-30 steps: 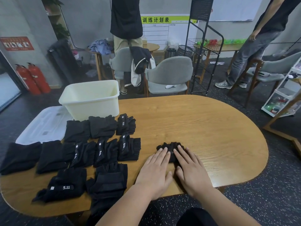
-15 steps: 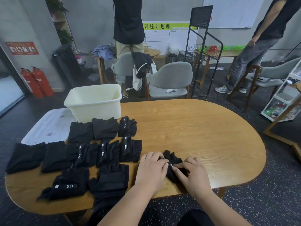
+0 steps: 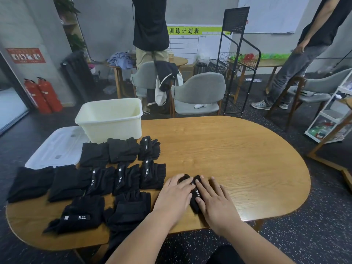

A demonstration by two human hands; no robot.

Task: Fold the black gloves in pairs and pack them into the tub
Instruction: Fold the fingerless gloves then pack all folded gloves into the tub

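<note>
A folded black glove pair [image 3: 194,195] with a "5.11" tag lies near the front edge of the wooden table [image 3: 238,161]. My left hand [image 3: 174,195] and my right hand [image 3: 214,199] press flat on it from either side, fingers straight; most of it is hidden beneath them. To the left, several folded black glove pairs [image 3: 125,178] lie in rows. Two looser gloves [image 3: 80,214] rest at the front left. The cream tub [image 3: 112,119] stands at the table's back left, and what shows of its inside holds nothing.
A white lid [image 3: 55,147] lies left of the tub. Grey chairs [image 3: 198,94] stand behind the table, and a black wire rack [image 3: 236,60] beyond them. Two people stand at the back. Bare wood lies on the table's right half.
The glove pair has been folded over into a narrower bundle. My fingers, curled on it half a second ago, now lie flat and press it down.
</note>
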